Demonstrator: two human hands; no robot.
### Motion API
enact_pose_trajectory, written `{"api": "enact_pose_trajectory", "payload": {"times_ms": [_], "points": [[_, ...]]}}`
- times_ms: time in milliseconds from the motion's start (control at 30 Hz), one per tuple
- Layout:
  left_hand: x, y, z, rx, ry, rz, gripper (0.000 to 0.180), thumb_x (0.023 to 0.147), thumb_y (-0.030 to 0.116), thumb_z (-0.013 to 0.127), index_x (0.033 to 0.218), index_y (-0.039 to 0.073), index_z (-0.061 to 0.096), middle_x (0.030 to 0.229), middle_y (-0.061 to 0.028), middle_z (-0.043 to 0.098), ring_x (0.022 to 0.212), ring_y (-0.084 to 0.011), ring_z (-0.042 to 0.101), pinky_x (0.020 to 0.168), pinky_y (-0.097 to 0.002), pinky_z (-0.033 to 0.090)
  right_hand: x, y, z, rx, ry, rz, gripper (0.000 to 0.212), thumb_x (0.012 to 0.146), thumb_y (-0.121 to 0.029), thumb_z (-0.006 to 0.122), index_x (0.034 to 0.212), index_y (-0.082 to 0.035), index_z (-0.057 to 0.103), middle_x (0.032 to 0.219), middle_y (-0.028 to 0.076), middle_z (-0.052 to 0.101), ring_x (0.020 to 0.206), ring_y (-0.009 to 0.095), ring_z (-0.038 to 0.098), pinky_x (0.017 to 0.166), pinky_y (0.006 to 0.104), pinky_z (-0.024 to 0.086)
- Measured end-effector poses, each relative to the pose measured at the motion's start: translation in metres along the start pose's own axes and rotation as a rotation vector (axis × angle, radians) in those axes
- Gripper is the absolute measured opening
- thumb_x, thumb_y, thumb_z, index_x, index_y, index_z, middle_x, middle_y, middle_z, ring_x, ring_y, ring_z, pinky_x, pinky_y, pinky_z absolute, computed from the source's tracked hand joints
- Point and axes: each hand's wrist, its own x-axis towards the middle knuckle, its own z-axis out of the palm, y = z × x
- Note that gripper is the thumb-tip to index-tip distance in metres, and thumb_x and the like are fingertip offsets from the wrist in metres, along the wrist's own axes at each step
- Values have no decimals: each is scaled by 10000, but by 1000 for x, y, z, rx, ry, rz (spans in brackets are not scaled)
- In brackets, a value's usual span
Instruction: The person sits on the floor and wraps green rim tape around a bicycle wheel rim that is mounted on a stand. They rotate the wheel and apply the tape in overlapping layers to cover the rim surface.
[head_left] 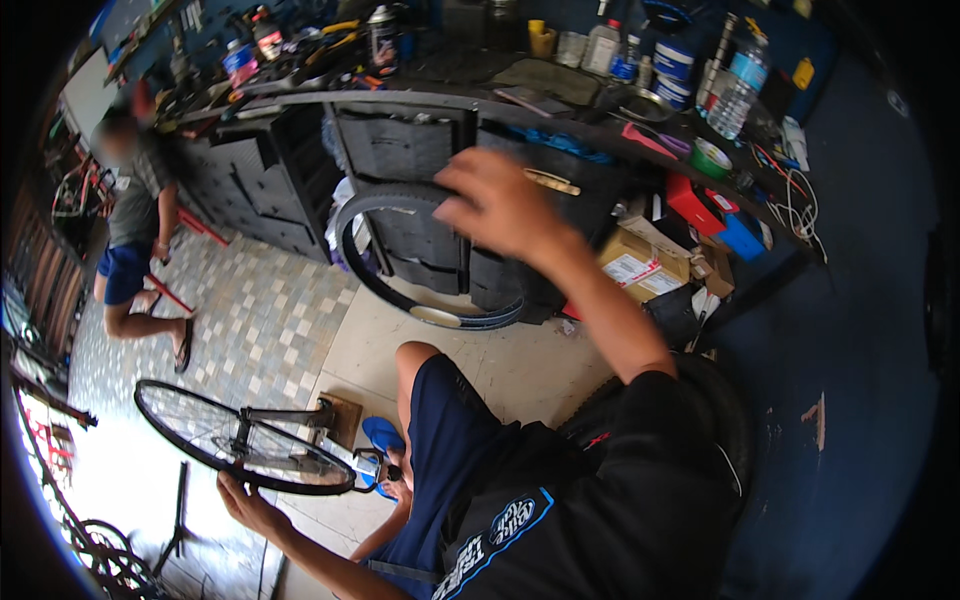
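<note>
At the lower left, my left hand point(250, 505) is closed on the near rim of a spoked bicycle wheel point(185, 462). The wheel sits in a metal stand point(290, 414) with a wooden block point(342, 418) at its base. My right hand point(500, 205) is raised at the upper middle, its fingers smeared by motion. Behind and below it, a loose black bicycle tyre point(385, 290) leans before the dark cabinet doors; whether the fingers touch it cannot be made out. A pale oval patch point(436, 317) shows on the tyre's lower part.
A cluttered workbench point(480, 97) runs across the back with bottles, cans and tools. Cardboard boxes point(640, 262) are stacked under its right end. Another person point(135, 210) sits at the far left. A thick tyre point(715, 420) lies beside my right shoulder; a blue sandal point(380, 433) is near the stand.
</note>
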Motion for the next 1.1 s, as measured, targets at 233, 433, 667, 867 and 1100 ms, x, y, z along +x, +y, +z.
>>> {"api": "enact_pose_trajectory", "payload": {"times_ms": [233, 433, 667, 867, 1100], "points": [[19, 14, 18, 63, 28, 70, 580, 1074, 421, 568, 1432, -32, 519, 1319, -175, 665, 1208, -254, 589, 1021, -400, 463, -61, 201, -228, -1023, -14, 720, 405, 913, -358, 734, 1217, -91, 730, 1183, 164, 692, 1178, 361, 616, 1014, 485, 493], [8, 22, 31, 84, 78, 65, 551, 1080, 417, 567, 1407, -24, 537, 1310, -178, 666, 1188, -253, 593, 1049, -400, 453, -105, 250, -273, -885, -469, 1089, 519, 913, -505, 714, 1344, -217, 687, 1307, 154, 697, 1301, 378, 572, 1081, 517, 466], [0, 7, 19, 6, 10, 79, 417, 1083, 222, 592, 1399, -49, 561, 1251, -112, 678, 1096, -160, 632, 979, -299, 497, -61, 241, -259, -1048, 214, 629, 449, 975, -529, 633, 1171, -148, 766, 1075, 200, 750, 1005, 451, 696, 861, 548, 538], [-40, 28, 20, 116, 92, 239, 423, 1069, 126, 585, 1469, -2, 533, 1330, -125, 644, 1110, -144, 633, 925, -281, 532, 32, -24, -96, 321, 79, 323, 327, 1005, -319, 717, 1138, -21, 709, 1025, 73, 725, 930, 187, 665, 887, 323, 506], [-102, 65, 22, -60, -213, 219, 764, 1012, 505, 634, 1540, -8, 431, 1441, -171, 566, 1299, -251, 583, 998, -373, 532, -30, -243, 86, 1483, -768, -54, 350, 944, -171, 768, 1235, -3, 670, 1180, 138, 704, 1073, 226, 683, 946, 342, 524]]}}
